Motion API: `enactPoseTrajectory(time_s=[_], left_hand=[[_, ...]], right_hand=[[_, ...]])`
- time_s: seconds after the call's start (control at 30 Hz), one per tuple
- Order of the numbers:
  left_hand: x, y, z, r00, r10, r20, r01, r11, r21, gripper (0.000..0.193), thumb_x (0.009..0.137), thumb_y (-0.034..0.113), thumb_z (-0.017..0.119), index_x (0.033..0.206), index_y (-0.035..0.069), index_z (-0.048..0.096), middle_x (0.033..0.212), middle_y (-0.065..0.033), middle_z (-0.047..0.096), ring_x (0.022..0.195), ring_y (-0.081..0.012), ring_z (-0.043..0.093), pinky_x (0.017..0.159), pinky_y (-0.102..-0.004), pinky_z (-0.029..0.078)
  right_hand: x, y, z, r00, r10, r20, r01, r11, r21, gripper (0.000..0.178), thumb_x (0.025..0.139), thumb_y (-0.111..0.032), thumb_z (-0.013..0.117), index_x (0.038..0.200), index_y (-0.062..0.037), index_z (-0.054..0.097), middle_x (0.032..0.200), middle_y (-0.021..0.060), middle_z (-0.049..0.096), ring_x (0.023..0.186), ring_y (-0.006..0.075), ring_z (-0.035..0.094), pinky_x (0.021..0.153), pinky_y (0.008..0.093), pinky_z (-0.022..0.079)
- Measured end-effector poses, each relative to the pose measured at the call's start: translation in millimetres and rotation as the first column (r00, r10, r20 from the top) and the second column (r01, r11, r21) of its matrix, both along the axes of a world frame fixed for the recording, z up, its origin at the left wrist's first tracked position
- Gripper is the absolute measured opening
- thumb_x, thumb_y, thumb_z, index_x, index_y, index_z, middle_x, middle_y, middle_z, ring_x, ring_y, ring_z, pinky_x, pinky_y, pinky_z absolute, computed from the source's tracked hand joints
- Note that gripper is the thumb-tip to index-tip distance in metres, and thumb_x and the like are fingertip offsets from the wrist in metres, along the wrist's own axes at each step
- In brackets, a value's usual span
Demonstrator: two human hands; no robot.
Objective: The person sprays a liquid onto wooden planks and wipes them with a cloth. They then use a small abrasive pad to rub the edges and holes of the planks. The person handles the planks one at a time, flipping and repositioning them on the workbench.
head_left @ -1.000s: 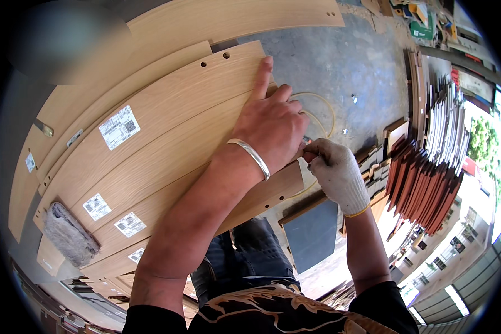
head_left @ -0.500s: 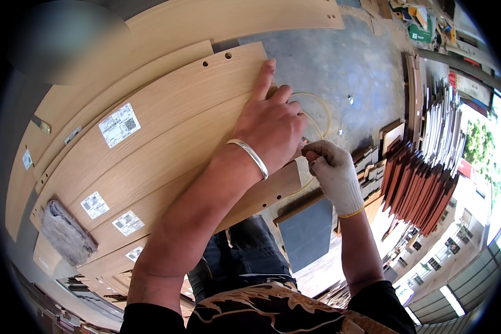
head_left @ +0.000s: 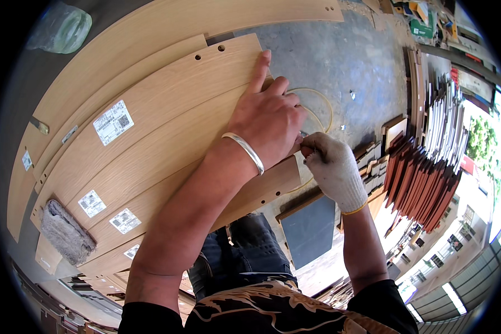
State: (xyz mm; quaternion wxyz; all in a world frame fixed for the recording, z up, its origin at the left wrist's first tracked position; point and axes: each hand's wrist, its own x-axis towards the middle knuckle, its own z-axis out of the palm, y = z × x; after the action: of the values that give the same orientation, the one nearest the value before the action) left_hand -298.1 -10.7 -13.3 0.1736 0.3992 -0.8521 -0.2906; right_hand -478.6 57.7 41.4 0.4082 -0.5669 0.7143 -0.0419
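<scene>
Several pale wood-grain boards (head_left: 167,94) lie side by side, with white labels and round dark holes near their ends. My left hand (head_left: 268,119), bare with a silver bangle at the wrist, lies over their right ends. Its index finger stretches along the end of the far board, and the other fingers bend over the edge. Close by its thumb is my right hand (head_left: 331,164), in a white knit glove with bare fingertips. Those fingertips are pinched together at the end of a nearer board; what they hold, if anything, is hidden.
A grey fuzzy pad (head_left: 67,232) rests on the boards' left end. Beyond lies another long board (head_left: 250,14), with a clear plastic item (head_left: 67,28) at far left. A thin yellowish hose (head_left: 331,108) curves over the floor. Reddish-brown slats (head_left: 414,181) are stacked at right, near a dark grey panel (head_left: 308,231).
Both hands stay at the board ends. My right hand has tilted a little, its fingertips shifting slightly up and left toward my left thumb. The blurred shape at far left now shows as clear plastic.
</scene>
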Motion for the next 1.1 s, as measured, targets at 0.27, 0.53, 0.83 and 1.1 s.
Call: enactPoseTrajectory(time_s=[0.27,0.53,0.83,1.1], left_hand=[[-0.7,0.7,-0.3,1.0,0.002,0.018,-0.002,1.0,-0.005,0.011,0.082,0.021,0.078,0.084,0.011,0.075,0.089,-0.0005,0.071,0.106,-0.0215,0.061,0.128,-0.0596,0.011],[0.2,0.1,-1.9,1.0,0.006,-0.026,-0.005,1.0,0.02,0.012,0.08,0.021,0.08,0.083,0.011,0.075,0.09,0.0005,0.071,0.105,-0.0212,0.061,0.128,-0.0593,0.01],[0.0,0.9,-2.3,0.999,0.01,-0.032,-0.01,1.0,0.017,0.015,0.079,0.024,0.082,0.084,0.011,0.075,0.09,0.0022,0.071,0.104,-0.0207,0.06,0.128,-0.0591,0.01],[-0.9,1.1,-2.1,0.999,0.014,-0.032,-0.014,1.0,0.009,0.014,0.079,0.023,0.082,0.083,0.011,0.075,0.09,0.0019,0.071,0.103,-0.0207,0.06,0.128,-0.0592,0.01]], right_hand=[[17.1,-5.3,12.1,0.934,0.214,-0.287,-0.225,0.974,-0.004,0.018,0.086,-0.006,0.061,0.102,-0.0036,0.069,0.09,0.0196,0.071,0.084,0.0386,0.07,0.076,0.0443,0.055],[11.5,5.3,4.9,0.98,0.072,-0.186,-0.064,0.997,0.052,0.025,0.087,0.0,0.057,0.109,0.0003,0.069,0.094,0.0161,0.074,0.084,0.0284,0.071,0.077,0.0378,0.056],[2.7,7.3,1.9,0.973,-0.209,0.101,0.195,0.971,0.136,0.027,0.088,0.004,0.053,0.11,0.0064,0.068,0.09,0.0096,0.07,0.08,0.0128,0.063,0.075,0.0281,0.053],[-1.4,2.3,-1.9,0.992,-0.112,0.056,0.106,0.99,0.095,0.018,0.084,-0.003,0.06,0.1,0.0026,0.068,0.087,0.0174,0.07,0.084,0.0301,0.068,0.079,0.0379,0.053]])
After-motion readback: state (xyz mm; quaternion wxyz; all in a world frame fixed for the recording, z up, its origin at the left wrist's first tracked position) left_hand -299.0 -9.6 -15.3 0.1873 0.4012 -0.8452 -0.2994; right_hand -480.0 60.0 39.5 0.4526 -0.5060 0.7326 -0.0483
